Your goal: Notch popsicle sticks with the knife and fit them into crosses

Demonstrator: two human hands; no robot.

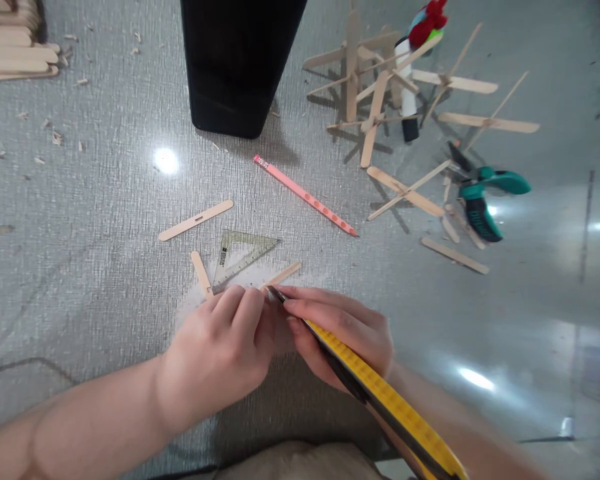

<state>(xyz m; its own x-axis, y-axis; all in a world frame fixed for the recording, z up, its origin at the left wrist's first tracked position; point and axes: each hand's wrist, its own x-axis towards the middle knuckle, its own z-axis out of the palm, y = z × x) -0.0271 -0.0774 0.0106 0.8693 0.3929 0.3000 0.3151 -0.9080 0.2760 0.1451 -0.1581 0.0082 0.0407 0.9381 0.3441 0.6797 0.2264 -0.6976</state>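
My right hand [343, 333] is wrapped round a yellow utility knife [375, 387], its handle slanting back toward my body. The dark blade tip meets a wooden craft stick [284, 273] that pokes out between my hands. My left hand [220, 340] is closed, fingers curled at the near end of that stick; its fingertips are hidden. Another short craft stick [201, 270] with a notched end lies against the left knuckles. Just beyond the hands is a clear set square [247, 257]. A craft stick with a small slot [196, 221] rests farther left.
A pink pencil [305, 195] lies ahead, below a black device [235, 67]. Crossed-stick pieces [405, 190] crowd the right, with a white marker-like tube [406, 80] and green-handled pliers [485, 197]. Stacked sticks [17, 57] and wood shavings [57, 138] are at far left.
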